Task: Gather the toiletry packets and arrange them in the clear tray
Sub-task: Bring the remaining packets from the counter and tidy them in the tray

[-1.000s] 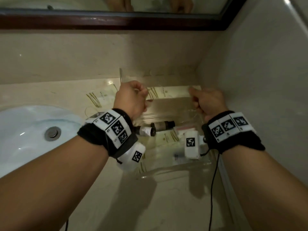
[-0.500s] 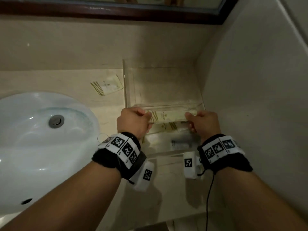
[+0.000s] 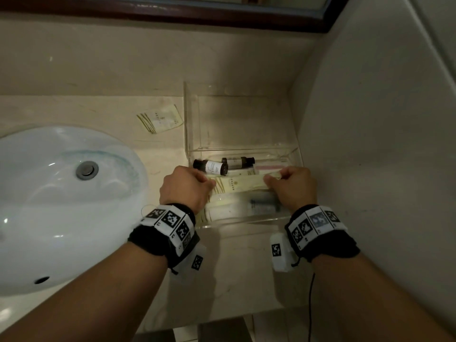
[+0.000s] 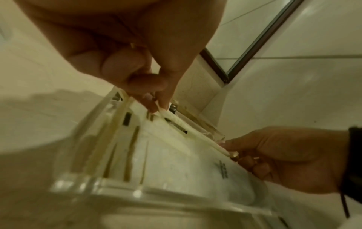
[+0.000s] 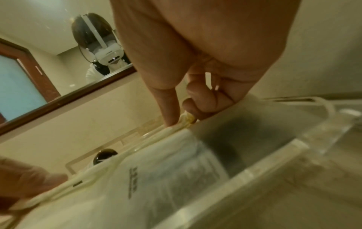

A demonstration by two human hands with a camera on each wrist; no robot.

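Partly done, by judgement: several packets and two small bottles (image 3: 223,165) already inside clear tray (image 3: 190,124); one packet (image 3: 160,118) left on desk (image 3: 103,107), beside tray. Left hand (image 3: 185,185) and right hand (image 3: 292,185), fingers curled, pinching opposite ends of cream packet (image 3: 240,185) held flat over tray.

Both forearms reach forward side by side, each with a black wrist strap covered in square markers. Left hand (image 3: 185,187) is curled, knuckles up, thumb and fingertips pinched together at its right side. Right hand (image 3: 291,187) mirrors it, level with the left, pinching at its left side. Wrists look level, hands a short way apart.
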